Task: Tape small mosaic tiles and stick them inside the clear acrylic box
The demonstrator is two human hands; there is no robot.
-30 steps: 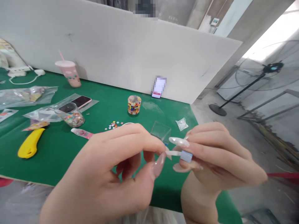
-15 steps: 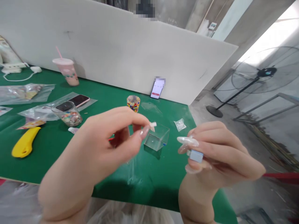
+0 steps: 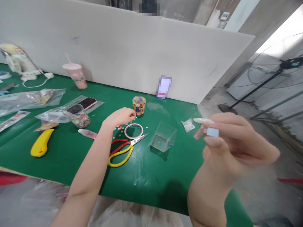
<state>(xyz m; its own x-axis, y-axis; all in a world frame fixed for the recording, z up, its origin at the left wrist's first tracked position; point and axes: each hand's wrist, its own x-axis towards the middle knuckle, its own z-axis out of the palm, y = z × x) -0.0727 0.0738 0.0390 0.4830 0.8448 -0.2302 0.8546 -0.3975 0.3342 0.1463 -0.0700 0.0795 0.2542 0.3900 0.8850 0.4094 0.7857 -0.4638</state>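
Piece (image 3: 212, 132), small, pale blue, rectangular, is right of the clear square plastic box (image 3: 157, 144), visible face longer sideways, pinched by the right hand (image 3: 239, 142). Left hand (image 3: 121, 116), left of the box, is farther off, fingers curled; whether it holds anything cannot be told.

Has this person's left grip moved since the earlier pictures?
Yes. Judged against the clear box, the left grip has moved leftward and farther out, ending near the checkered cup.
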